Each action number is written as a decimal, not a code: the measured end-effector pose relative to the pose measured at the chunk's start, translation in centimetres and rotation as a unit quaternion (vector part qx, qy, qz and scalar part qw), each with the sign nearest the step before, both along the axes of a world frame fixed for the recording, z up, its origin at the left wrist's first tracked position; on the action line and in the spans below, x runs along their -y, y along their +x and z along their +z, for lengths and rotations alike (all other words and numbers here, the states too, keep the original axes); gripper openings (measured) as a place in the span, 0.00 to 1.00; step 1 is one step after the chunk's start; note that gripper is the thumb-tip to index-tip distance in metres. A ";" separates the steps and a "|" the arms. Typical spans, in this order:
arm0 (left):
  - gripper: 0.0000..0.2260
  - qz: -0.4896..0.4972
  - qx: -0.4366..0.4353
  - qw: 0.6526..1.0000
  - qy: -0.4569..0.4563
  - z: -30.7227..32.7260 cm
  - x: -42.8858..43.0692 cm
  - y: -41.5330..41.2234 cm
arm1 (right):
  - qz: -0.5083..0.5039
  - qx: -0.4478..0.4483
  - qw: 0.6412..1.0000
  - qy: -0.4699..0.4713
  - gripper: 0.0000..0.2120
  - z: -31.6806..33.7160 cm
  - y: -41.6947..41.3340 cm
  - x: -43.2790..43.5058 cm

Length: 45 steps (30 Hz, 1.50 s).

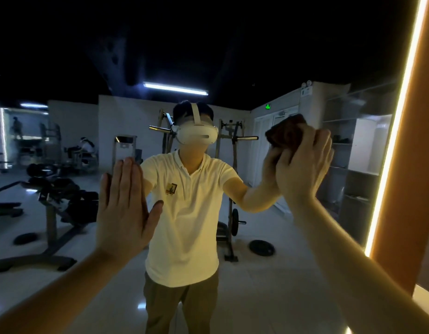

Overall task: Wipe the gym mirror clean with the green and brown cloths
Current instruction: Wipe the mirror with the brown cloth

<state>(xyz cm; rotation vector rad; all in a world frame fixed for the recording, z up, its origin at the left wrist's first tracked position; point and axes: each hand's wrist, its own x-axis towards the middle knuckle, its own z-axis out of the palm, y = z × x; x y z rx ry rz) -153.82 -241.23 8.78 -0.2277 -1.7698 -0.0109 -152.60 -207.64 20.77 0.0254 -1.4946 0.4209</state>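
Observation:
The gym mirror (71,68) fills nearly the whole head view and reflects me and the room. My left hand (123,206) lies flat on the glass, fingers straight and together, holding nothing. My right hand (305,165) is raised at the right and presses a folded brown cloth (287,132) against the mirror, with the fingers spread over the cloth's lower part. The cloth's top corner sticks out above my fingers. No green cloth is in view.
A lit strip and an orange frame (401,141) bound the mirror on the right. The glass reflects weight machines, a rack, plates on the tiled floor, shelves and a seated person at far left.

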 end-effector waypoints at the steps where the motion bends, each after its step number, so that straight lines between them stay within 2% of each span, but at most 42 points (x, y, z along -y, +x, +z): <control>1: 0.39 0.002 0.000 1.000 -0.001 0.0 0.1 0.0 | 0.006 -0.003 1.000 -0.011 0.20 -1.3 -0.2 0.9; 4: 0.39 0.002 -0.001 1.000 0.004 -0.1 0.0 0.1 | 0.042 0.060 0.997 0.032 0.19 -11.5 -0.3 3.6; 7: 0.39 0.000 0.004 1.000 0.008 -0.1 -0.1 0.3 | 0.030 0.173 0.971 0.163 0.30 -23.9 1.8 4.4; 9: 0.39 -0.001 0.008 1.000 0.011 -0.1 -0.1 0.3 | 0.056 0.218 0.938 0.262 0.35 -28.2 3.4 3.9; 11: 0.39 -0.001 0.006 1.000 0.012 0.0 -0.1 0.4 | 0.073 0.227 0.920 0.311 0.36 -26.9 3.7 3.1; 12: 0.39 0.000 0.006 1.000 0.010 0.0 0.0 0.4 | 0.074 0.214 0.924 0.307 0.35 -24.5 3.3 2.8; 15: 0.39 0.000 0.014 1.000 0.005 0.1 0.0 0.6 | 0.063 0.089 0.973 0.202 0.25 -13.0 1.3 4.1; 18: 0.39 -0.018 0.025 1.000 0.003 0.3 0.3 1.1 | 0.083 0.024 0.993 0.082 0.19 -2.7 -0.4 8.1; 20: 0.37 -0.033 0.032 0.999 -0.005 0.4 0.8 1.8 | 0.078 0.007 0.993 0.093 0.20 -2.2 -1.0 11.2; 23: 0.33 -0.054 0.034 0.998 -0.005 -0.2 2.3 3.0 | 0.095 0.029 0.980 0.175 0.24 -8.9 -0.9 14.2; 25: 0.32 -0.056 0.036 0.998 0.011 -1.4 3.3 3.6 | 0.109 0.055 0.963 0.239 0.24 -15.0 -0.4 14.9; 27: 0.32 -0.046 0.048 0.998 0.021 -2.8 4.0 3.8 | 0.108 0.090 0.932 0.335 0.24 -20.9 0.2 14.4; 29: 0.33 -0.034 0.057 0.997 0.027 -3.9 4.4 3.9 | 0.109 0.127 0.861 0.481 0.29 -24.9 1.0 13.0; 30: 0.33 -0.028 0.062 0.997 0.030 -4.1 4.5 4.0 | 0.105 0.131 0.823 0.543 0.27 -25.1 1.2 12.0; 31: 0.34 -0.020 0.068 0.997 0.032 -4.2 4.5 4.0 | 0.099 0.115 0.801 0.579 0.24 -24.0 1.3 11.4; 32: 0.35 -0.012 0.074 0.997 0.032 -4.2 4.5 3.9 | 0.092 0.087 0.803 0.583 0.20 -21.8 1.1 11.2; 33: 0.36 -0.006 0.083 0.996 0.032 -4.3 4.3 3.8 | 0.085 0.048 0.825 0.557 0.19 -18.8 0.6 11.4; 36: 0.42 0.014 0.103 0.994 0.036 -4.5 3.9 3.3 | 0.048 -0.021 0.926 0.373 0.24 -6.8 -0.9 12.7; 38: 0.43 0.019 0.103 0.994 0.025 -4.6 4.1 3.2 | 0.051 -0.030 0.959 0.277 0.23 -1.2 -1.7 14.0; 39: 0.43 0.022 0.103 0.994 0.018 -4.6 4.4 3.0 | 0.059 -0.037 0.967 0.245 0.23 -0.3 -1.8 15.0; 41: 0.43 0.029 0.113 0.993 -0.002 -4.6 5.1 3.1 | 0.080 -0.031 0.971 0.225 0.24 -2.7 -2.1 17.4; 43: 0.42 0.032 0.131 0.991 -0.025 -4.4 5.7 3.4 | 0.107 -0.004 0.954 0.281 0.23 -8.2 -1.6 18.9; 45: 0.40 0.030 0.133 0.989 -0.050 -3.7 6.5 4.2 | 0.122 0.022 0.918 0.375 0.22 -12.8 -0.9 18.7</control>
